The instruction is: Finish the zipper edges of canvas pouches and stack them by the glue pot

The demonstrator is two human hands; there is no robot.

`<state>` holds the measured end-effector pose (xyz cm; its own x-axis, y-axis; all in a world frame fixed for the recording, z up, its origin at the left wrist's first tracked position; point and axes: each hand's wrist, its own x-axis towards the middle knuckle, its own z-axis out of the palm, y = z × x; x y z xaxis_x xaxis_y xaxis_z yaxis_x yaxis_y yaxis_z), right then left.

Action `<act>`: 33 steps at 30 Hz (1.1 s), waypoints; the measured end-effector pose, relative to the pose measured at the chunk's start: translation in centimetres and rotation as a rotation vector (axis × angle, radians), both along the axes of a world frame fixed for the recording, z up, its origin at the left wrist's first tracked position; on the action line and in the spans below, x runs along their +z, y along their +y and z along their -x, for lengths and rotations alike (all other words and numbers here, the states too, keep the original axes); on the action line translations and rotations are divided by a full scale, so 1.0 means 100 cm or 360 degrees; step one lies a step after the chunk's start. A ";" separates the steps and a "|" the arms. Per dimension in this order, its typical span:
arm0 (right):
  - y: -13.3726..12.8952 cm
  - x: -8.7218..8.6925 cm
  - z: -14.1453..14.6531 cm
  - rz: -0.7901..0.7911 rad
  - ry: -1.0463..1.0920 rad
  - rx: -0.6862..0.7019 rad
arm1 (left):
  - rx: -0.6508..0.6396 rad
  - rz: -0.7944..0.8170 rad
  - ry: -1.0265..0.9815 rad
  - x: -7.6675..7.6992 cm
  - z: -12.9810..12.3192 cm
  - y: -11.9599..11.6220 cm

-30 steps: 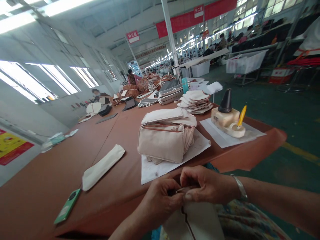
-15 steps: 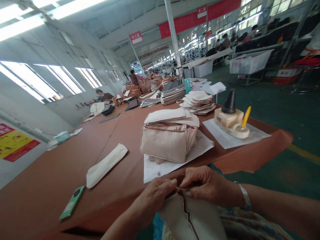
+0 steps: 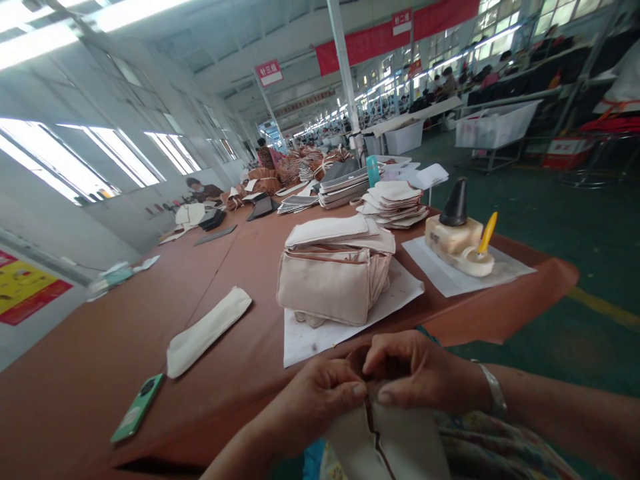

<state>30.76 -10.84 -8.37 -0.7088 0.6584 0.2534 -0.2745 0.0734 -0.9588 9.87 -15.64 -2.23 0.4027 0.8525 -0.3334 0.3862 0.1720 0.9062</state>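
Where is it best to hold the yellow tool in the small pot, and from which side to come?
Probably by its free upper part, coming from above and the right: the yellow tool leans right, its lower end sits in the small pot, and the black cone stands to its left. The right hand is nearer, but holds the pale piece.

PASS: table (image 3: 260, 333), lower centre, up-left from left hand (image 3: 313, 400), between cream strip (image 3: 207, 337) and pouch stack (image 3: 323, 287) | BLOCK: pouch stack, centre; cone-topped container (image 3: 453, 243), right; green phone (image 3: 137, 410), lower left
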 end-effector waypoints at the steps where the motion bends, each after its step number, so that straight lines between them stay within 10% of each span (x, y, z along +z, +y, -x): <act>1: 0.002 0.002 -0.003 0.0112 -0.0064 0.0076 | -0.0045 -0.0085 -0.0003 0.003 -0.002 0.000; 8: 0.020 0.027 -0.010 -0.0060 -0.0315 0.0376 | -0.0122 -0.0334 0.0100 0.015 -0.007 0.000; 20: 0.017 0.022 -0.007 0.0605 -0.0169 0.0490 | -0.0167 -0.0308 -0.0020 0.013 -0.001 0.001; 24: 0.016 0.022 -0.007 0.0257 -0.0250 0.0485 | -0.0157 -0.0287 -0.0027 0.014 -0.002 0.001; 29: 0.002 0.022 -0.012 -0.0838 -0.0331 0.0035 | -0.0215 -0.0378 -0.0002 0.013 -0.004 -0.001; 33: 0.009 0.031 -0.022 -0.0692 -0.0357 0.0182 | -0.0226 -0.0434 0.0104 0.015 -0.005 0.000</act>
